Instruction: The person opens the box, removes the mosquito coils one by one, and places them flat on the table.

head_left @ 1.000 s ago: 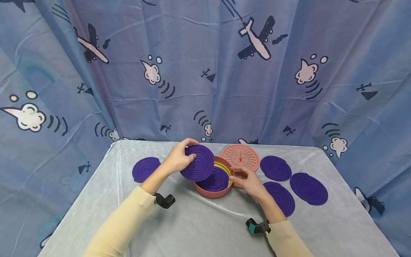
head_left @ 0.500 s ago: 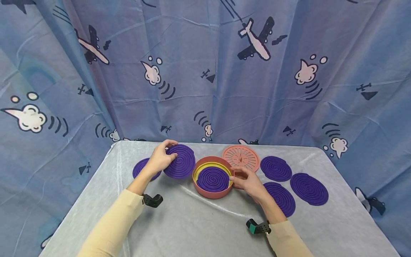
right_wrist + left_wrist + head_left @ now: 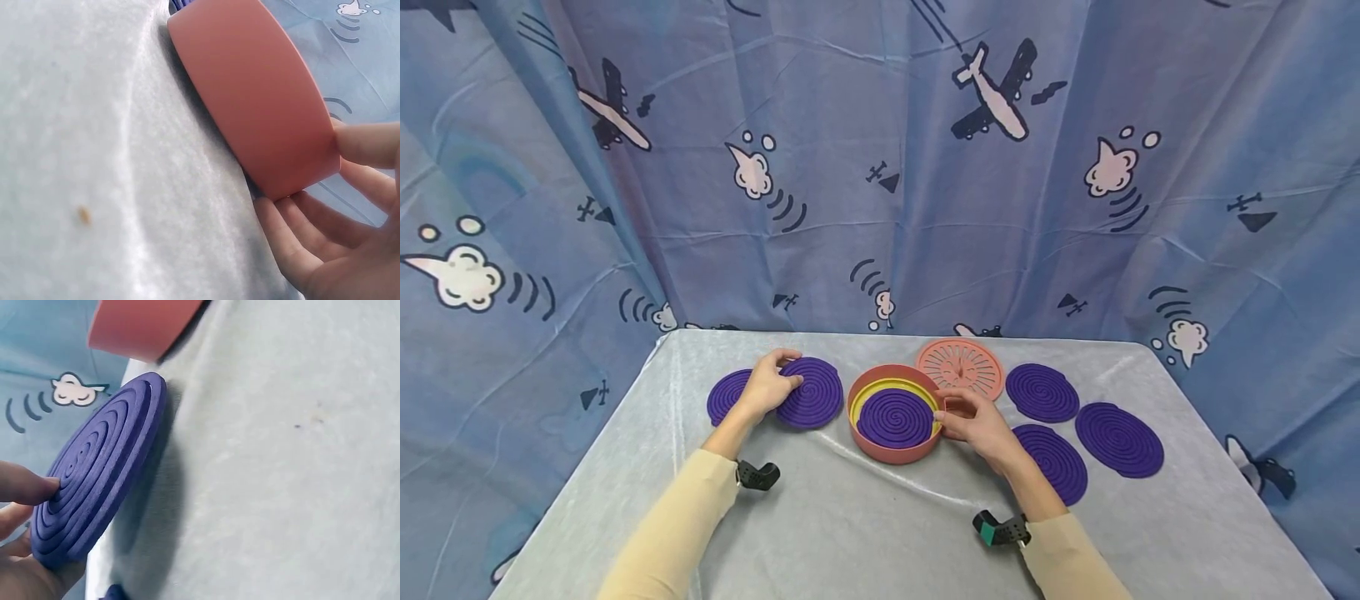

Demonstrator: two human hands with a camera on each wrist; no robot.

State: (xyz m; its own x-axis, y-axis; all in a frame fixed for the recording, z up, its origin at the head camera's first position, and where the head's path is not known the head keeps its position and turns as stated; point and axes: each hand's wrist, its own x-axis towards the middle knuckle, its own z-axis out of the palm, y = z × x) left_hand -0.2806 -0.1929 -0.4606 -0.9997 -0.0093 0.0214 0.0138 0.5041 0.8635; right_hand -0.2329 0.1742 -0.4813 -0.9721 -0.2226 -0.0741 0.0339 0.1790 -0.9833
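Note:
My left hand [image 3: 770, 385] pinches a purple mosquito coil [image 3: 812, 395] by its left side, thumb on the top face. In the left wrist view this coil [image 3: 100, 469] is held tilted, its shadow on the cloth. A round, salmon-coloured mosquito coil box [image 3: 892, 455] with a yellow inside stands on the table, one coil [image 3: 895, 418] lying in it. My right hand [image 3: 976, 425] holds the box's right side, thumb at the rim. In the right wrist view its fingers [image 3: 290, 247] touch the outer wall low down.
Another mosquito coil [image 3: 727, 395] lies left, partly behind the left hand. Three more coils [image 3: 1042, 392] lie right, one partly hidden by the right arm. The slotted lid [image 3: 961, 367] lies behind the box. A patterned curtain [image 3: 880, 167] hangs behind the table [image 3: 865, 533].
My left hand has carried the coil leftward from over the box, then lowered it towards the table beside the left coil. The right hand has stayed on the box.

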